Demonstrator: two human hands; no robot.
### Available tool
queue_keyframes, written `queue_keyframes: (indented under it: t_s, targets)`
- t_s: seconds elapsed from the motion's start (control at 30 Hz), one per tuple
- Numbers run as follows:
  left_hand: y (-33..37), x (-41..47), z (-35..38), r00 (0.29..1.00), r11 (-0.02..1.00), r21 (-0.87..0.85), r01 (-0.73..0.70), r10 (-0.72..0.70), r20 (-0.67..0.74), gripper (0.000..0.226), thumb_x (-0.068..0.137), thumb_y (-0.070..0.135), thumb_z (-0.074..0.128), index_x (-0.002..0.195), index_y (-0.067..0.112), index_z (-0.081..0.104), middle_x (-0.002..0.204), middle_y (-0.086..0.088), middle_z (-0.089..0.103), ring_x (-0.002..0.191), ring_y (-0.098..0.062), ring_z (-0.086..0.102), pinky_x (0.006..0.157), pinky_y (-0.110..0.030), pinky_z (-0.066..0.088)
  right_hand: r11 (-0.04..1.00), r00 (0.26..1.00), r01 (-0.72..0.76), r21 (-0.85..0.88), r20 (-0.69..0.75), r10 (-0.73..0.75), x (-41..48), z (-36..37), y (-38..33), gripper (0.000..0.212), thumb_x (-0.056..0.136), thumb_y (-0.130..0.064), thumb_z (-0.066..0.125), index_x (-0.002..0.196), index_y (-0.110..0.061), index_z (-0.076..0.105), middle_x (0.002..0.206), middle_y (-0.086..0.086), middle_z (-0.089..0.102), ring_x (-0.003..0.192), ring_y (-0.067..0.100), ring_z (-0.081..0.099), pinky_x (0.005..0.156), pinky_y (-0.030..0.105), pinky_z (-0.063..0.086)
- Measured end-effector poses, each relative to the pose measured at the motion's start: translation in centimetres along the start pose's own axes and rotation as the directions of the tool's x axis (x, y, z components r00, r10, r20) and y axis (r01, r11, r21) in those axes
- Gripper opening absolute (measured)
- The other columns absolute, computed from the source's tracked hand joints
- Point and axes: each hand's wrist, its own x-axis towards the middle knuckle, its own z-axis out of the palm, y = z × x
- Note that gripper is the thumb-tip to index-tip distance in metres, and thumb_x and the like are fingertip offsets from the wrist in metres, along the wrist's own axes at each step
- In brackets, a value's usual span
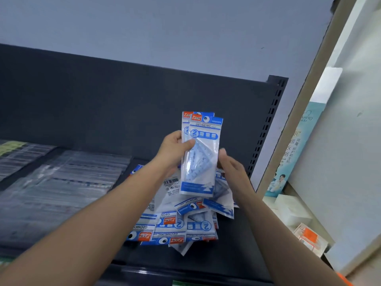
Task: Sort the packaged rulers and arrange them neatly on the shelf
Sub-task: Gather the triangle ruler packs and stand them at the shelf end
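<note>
L hand (pixel 173 147) grips two blue-white ruler packs (pixel 203 153) upright above the shelf (pixel 237 244), thumb across the front and fingers curled behind. Labels face the person and are right way up, prob. so the type can be checked and the edges squared before stacking. The front pack sits a bit lower and to the right of the back one, so they're not yet flush.

R hand (pixel 231 166) is at the packs' right edge, fingers loose and grasping nothing. Can't tell if the tips actually touch; it looks placed to tap the pair into line.

Below, a messy pile of the same packs (pixel 181 219) lies on the shelf, some face-down, some upside down, overlapping. To the left, clear-sleeved items (pixel 61 182) lie flat in rows.

Most sorting seems still to do.
</note>
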Motion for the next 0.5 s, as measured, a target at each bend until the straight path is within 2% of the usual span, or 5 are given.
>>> queue_keyframes:
  t_s: [0.1, 0.23, 0.33, 0.4, 0.5]
  targets:
    - [-0.4, -0.2, 1.2, 0.999, 0.998, -0.060, 0.033, -0.033, -0.001, 0.012, 0.092, 0.000, 0.058, 0.101, 0.006, 0.061, 0.091, -0.008, 0.070, 0.072, -0.020, 0.066, 0.048, -0.023, 0.052, 0.989, 0.989, -0.063, 0.131, 0.144, 0.044, -0.3, 0.2, -1.1, 0.030, 0.086, -0.034, 0.068, 0.103, -0.009, 0.065, 0.091, 0.011, 0.074, 0.083, 0.029, 0.072, 0.077, 0.043, 0.058]
    - [-1.2, 0.9, -0.1, 0.998, 0.949, 0.314, 0.019, 0.000, -0.061, 0.026, 0.092, 0.007, 0.059, 0.118, 0.009, 0.057, 0.091, 0.000, 0.066, 0.090, -0.020, 0.061, 0.086, -0.034, 0.052, 0.998, 0.992, -0.045, -0.049, -0.118, 0.039, 0.6, -0.5, 0.5, 0.012, 0.089, -0.019, 0.067, 0.097, -0.017, 0.059, 0.096, 0.006, 0.071, 0.088, 0.027, 0.070, 0.078, 0.044, 0.057]
    - [-1.2, 1.1, -2.7, 0.996, 0.564, 0.824, 0.055, -0.088, -0.006, 0.053, 0.090, 0.030, 0.064, 0.137, 0.014, 0.048, 0.133, -0.002, 0.057, 0.121, -0.022, 0.053, 0.103, -0.033, 0.042, 0.943, 0.969, -0.176, -0.284, -0.217, 0.116, 1.5, -1.8, 2.2, 0.021, 0.087, -0.024, 0.065, 0.101, -0.017, 0.051, 0.101, 0.004, 0.063, 0.091, 0.024, 0.062, 0.080, 0.037, 0.051]
    - [-1.5, 0.7, -3.9, 0.935, 0.360, 0.932, 0.050, -0.344, 0.083, 0.086, 0.081, 0.050, 0.069, 0.149, 0.014, 0.031, 0.154, -0.004, 0.033, 0.139, -0.025, 0.036, 0.112, -0.037, 0.032, 0.838, 0.963, -0.265, -0.477, -0.177, 0.204, 1.7, -2.2, 3.3, 0.028, 0.086, -0.031, 0.065, 0.103, -0.016, 0.050, 0.103, 0.004, 0.062, 0.091, 0.024, 0.060, 0.075, 0.033, 0.046]
    - [-2.5, 0.5, -4.9, 0.818, 0.354, 0.933, 0.059, -0.554, 0.159, 0.113, 0.073, 0.053, 0.075, 0.154, 0.017, 0.006, 0.161, -0.001, 0.012, 0.147, -0.022, 0.016, 0.119, -0.040, 0.019, 0.693, 0.960, -0.278, -0.665, -0.166, 0.225, 1.6, -2.2, 4.1, 0.041, 0.085, -0.044, 0.065, 0.110, -0.015, 0.053, 0.110, 0.005, 0.062, 0.096, 0.023, 0.058, 0.074, 0.032, 0.045]
